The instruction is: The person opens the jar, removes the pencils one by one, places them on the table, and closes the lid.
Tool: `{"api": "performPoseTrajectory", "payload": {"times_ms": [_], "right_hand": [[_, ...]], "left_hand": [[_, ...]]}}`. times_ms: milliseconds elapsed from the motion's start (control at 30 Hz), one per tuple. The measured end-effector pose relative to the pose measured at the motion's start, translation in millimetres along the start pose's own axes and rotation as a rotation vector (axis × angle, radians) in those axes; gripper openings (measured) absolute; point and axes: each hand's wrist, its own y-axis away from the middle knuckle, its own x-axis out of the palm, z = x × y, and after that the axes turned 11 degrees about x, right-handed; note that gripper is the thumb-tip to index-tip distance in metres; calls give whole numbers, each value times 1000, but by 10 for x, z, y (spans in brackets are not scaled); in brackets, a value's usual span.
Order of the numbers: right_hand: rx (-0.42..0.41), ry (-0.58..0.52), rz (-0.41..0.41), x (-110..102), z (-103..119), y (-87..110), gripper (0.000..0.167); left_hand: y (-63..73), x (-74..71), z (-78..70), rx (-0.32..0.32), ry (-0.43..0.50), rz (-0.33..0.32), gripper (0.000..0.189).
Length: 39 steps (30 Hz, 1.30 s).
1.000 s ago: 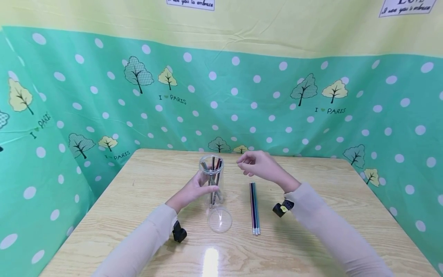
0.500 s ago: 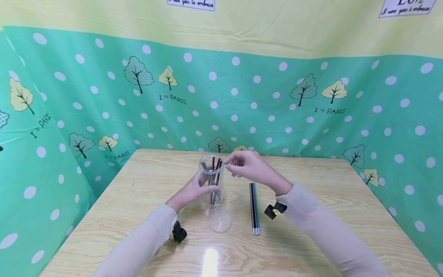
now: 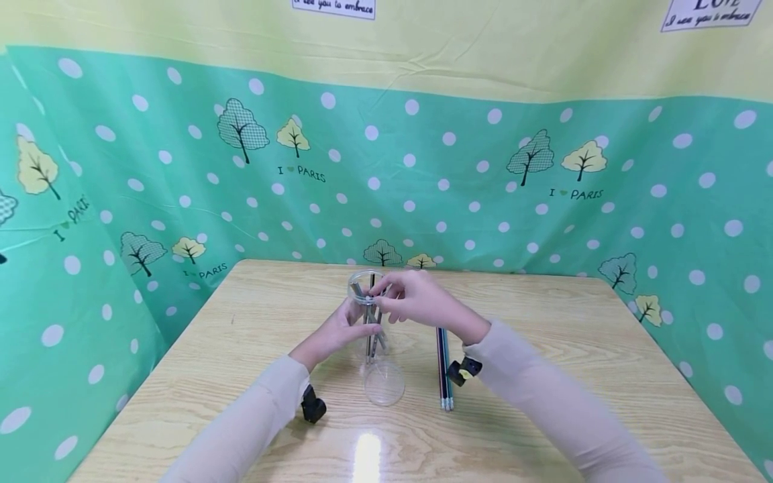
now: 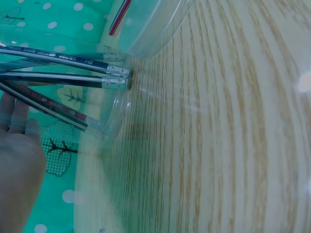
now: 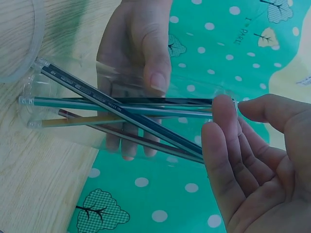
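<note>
A clear, open-topped cylindrical jar (image 3: 362,301) stands upright on the table, with several pencils (image 5: 121,111) leaning in it, eraser ends down. My left hand (image 3: 338,331) grips the jar from its left side, thumb in front and fingers behind. Over the mouth of the jar, my right hand (image 3: 417,300) has its thumb and fingertips right at the rim. In the right wrist view its fingers (image 5: 221,141) overlap the upper pencil ends, thumb and forefinger slightly apart. To the right, a few dark and teal pencils (image 3: 445,376) lie side by side, partly behind the right wrist.
A clear round lid (image 3: 384,384) lies flat on the wooden table (image 3: 290,429) just in front of the jar. Each wrist carries a small black camera. Behind the table hangs a green and yellow curtain (image 3: 423,168) printed with dots and trees.
My right hand has moved left, from above the loose pencils to the mouth of the jar. My left hand, the jar, the lid and the loose pencils have stayed in place.
</note>
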Motion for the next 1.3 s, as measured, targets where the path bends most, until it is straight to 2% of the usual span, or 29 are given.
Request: {"api": "performPoseTrajectory", "payload": {"times_ms": [333, 633, 1033, 1300], "right_hand": [[18, 9, 21, 83, 28, -17, 26], [15, -17, 5, 101, 15, -21, 23], [-16, -65, -68, 76, 48, -15, 17], [-60, -56, -100, 11, 69, 20, 17]], "left_hand": [[15, -10, 11, -24, 0, 12, 77], [-2, -5, 24, -1, -4, 4, 77], [-17, 4, 23, 23, -7, 8, 81], [-1, -6, 26, 2, -19, 10, 82]]}}
